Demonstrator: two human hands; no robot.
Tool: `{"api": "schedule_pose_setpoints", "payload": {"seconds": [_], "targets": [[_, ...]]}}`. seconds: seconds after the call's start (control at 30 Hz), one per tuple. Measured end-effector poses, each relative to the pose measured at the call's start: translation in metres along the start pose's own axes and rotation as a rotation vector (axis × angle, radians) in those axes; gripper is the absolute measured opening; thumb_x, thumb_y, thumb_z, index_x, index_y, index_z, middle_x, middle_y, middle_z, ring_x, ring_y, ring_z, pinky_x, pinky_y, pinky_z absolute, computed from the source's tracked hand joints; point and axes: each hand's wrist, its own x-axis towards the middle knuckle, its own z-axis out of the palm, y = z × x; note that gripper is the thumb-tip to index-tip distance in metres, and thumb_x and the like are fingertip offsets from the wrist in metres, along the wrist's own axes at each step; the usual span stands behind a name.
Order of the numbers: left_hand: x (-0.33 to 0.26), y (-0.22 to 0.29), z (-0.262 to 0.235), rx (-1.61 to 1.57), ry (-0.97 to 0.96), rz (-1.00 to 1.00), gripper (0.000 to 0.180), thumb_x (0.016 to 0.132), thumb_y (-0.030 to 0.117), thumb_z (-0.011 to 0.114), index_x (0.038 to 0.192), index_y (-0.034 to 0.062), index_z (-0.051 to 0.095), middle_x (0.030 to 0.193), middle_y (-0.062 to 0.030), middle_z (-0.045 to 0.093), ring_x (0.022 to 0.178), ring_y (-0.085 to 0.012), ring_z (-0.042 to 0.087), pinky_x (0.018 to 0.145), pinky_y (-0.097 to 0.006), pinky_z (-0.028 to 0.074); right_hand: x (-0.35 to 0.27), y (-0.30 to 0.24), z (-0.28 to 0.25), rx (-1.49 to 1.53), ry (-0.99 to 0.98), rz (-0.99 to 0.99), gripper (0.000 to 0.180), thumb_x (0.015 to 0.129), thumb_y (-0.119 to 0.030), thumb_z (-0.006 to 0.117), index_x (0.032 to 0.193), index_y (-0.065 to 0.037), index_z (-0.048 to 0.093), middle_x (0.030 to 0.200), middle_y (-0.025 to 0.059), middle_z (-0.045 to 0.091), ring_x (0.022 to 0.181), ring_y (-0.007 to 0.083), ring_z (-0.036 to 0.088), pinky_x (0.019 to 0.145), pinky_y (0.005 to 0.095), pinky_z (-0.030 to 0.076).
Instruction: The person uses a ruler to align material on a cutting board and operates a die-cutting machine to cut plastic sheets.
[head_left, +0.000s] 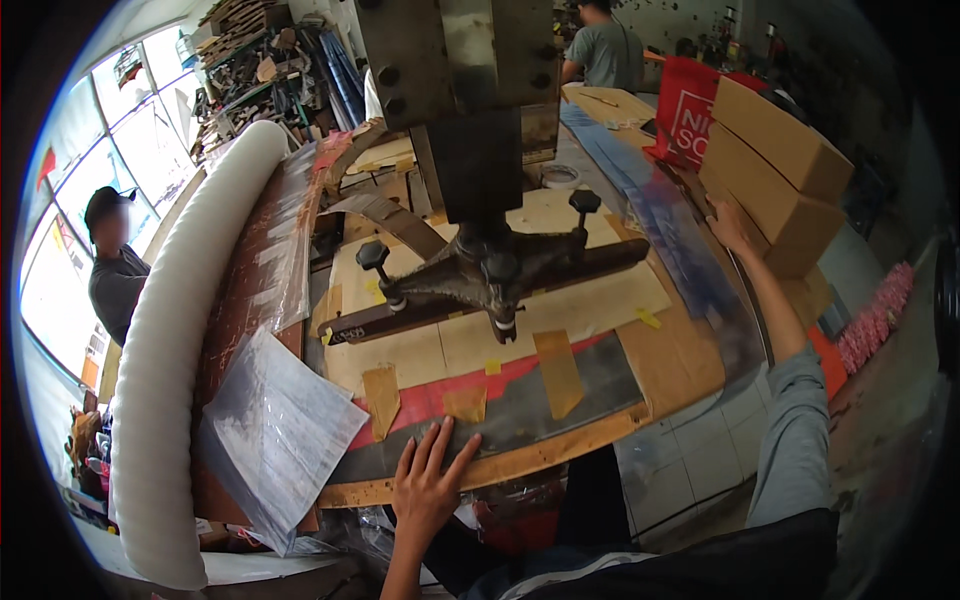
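The left hand [430, 482] rests open, fingers spread, on the dark sheet [515, 415] at the worktable's [562, 441] near edge. The right hand [731, 226] is beside the cardboard boxes [758, 190], right edge; its grip cannot be determined. A crossbar [605, 266] spans the pale panel [412, 352].

A red bag [682, 80] at upper right is bearing white framed lettering [688, 128]; pale marks [346, 333] are showing on the dark bar [405, 317], left of centre.
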Motion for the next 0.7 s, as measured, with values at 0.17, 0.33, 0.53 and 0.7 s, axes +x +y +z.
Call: {"api": "schedule_pose_setpoints", "payload": {"seconds": [0.17, 0.33, 0.53, 0.7], "targets": [[0.0, 0.004, -0.008, -0.007, -0.065, -0.062, 0.06, 0.067, 0.007, 0.057, 0.123, 0.0277, 0.056, 0.133, -0.0094, 0.048, 0.118, -0.024, 0.049, 0.099, -0.04, 0.033, 0.009, -0.036, 0.022, 0.02, -0.071, 0.082, 0.045, 0.082, -0.009, 0.059, 0.126, -0.004, 0.049, 0.123, 0.0277, 0.045, 0.111, 0.0424, 0.047, 0.093, 0.044, 0.04], [0.002, 0.001, -0.005, 0.075, -0.086, -0.038, 0.058, 0.066, 0.008, 0.059, 0.12, 0.0286, 0.058, 0.133, -0.0085, 0.048, 0.119, -0.0222, 0.048, 0.099, -0.039, 0.033, -0.062, -0.083, -0.014, -0.047, -0.195, 0.106, 0.057, 0.085, -0.037, 0.058, 0.13, -0.005, 0.044, 0.121, 0.0266, 0.044, 0.112, 0.041, 0.047, 0.09, 0.0461, 0.041], [0.004, -0.002, -0.005, 0.082, -0.078, -0.026, 0.059, 0.063, 0.008, 0.061, 0.119, 0.0265, 0.058, 0.133, -0.0098, 0.047, 0.121, -0.0234, 0.047, 0.099, -0.04, 0.033, -0.137, -0.084, -0.061, -0.055, -0.313, 0.414, 0.079, 0.081, -0.055, 0.057, 0.132, 0.002, 0.038, 0.123, 0.0273, 0.044, 0.116, 0.0408, 0.045, 0.092, 0.0467, 0.041], [0.007, -0.002, -0.005, 0.079, -0.091, -0.003, 0.062, 0.06, 0.008, 0.061, 0.12, 0.0246, 0.058, 0.134, -0.0099, 0.046, 0.122, -0.0241, 0.046, 0.099, -0.041, 0.033, -0.17, -0.07, -0.056, -0.163, -0.271, 0.436, 0.084, 0.08, -0.059, 0.055, 0.132, 0.005, 0.037, 0.125, 0.0269, 0.043, 0.117, 0.0402, 0.043, 0.093, 0.0467, 0.04]]}}
